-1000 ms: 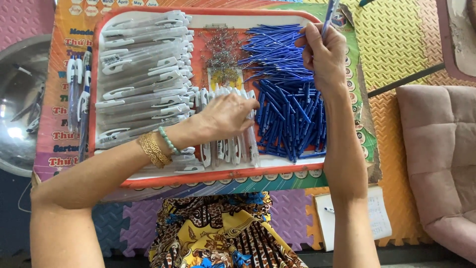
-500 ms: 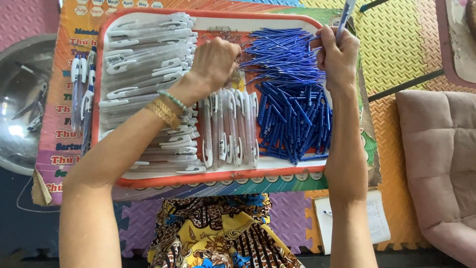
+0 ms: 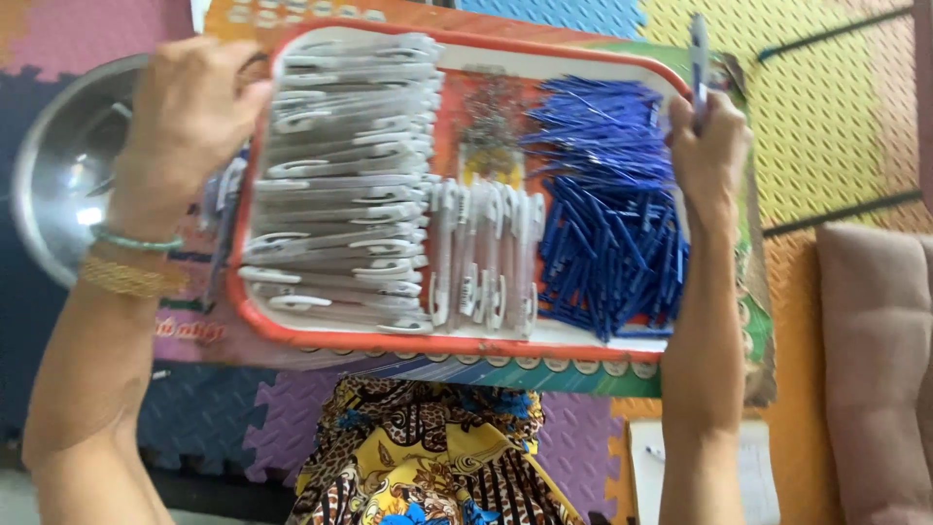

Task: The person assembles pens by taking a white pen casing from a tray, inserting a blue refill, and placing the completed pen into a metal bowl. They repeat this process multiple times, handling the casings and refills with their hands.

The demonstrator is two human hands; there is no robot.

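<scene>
Pen held upright in right hand, fingers clenched around its lower barrel, above the right edge of the red tray. Just beside it in the tray: heap of blue refills; white barrels at the middle; white clip parts stacked at left. Left hand is loosely curled at the tray's upper left corner, over the steel bowl; whether it holds anything cannot be told.

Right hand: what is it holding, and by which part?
The right hand holds a blue pen piece upright by its lower end; the upper part sticks out above the fingers.
</scene>
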